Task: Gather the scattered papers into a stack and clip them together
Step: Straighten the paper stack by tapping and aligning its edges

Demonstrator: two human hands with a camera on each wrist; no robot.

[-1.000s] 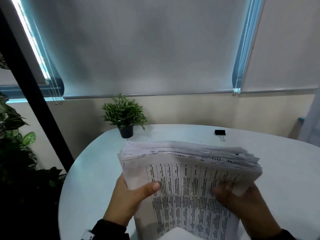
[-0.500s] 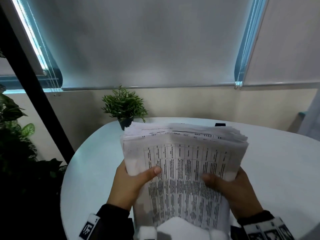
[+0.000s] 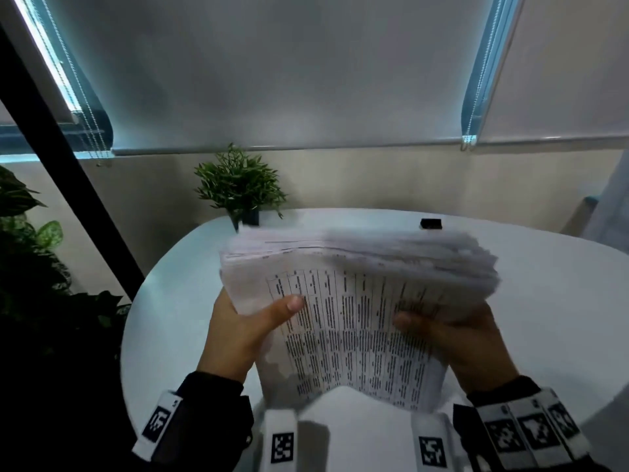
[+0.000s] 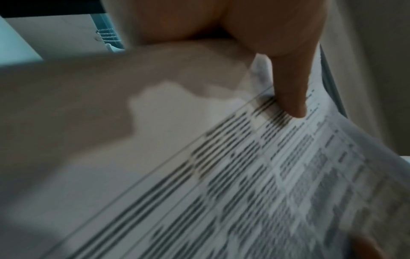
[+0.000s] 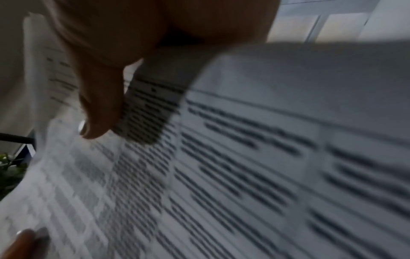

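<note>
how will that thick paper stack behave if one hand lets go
The paper stack would probably sag: it already bows between the left hand and right hand. Its uneven top edges suggest loose sheets that could slide or fan out. It looks heavy for one hand.

This looks like an office or small meeting room. A round white table [image 3: 544, 301] stands close to a plain beige wall [image 3: 374, 178], under wide windows covered by grey roller blinds [image 3: 272, 69] with bead chains [image 3: 85, 107] hanging at their edges. A small potted plant [image 3: 240, 185] sits at the table's far rim, and a black binder clip [image 3: 431, 223] lies further along. Larger leafy plants [image 3: 30, 240] fill the dim corner on the left. The thick stack of printed table sheets [image 3: 357, 301] suits desk work.
</note>
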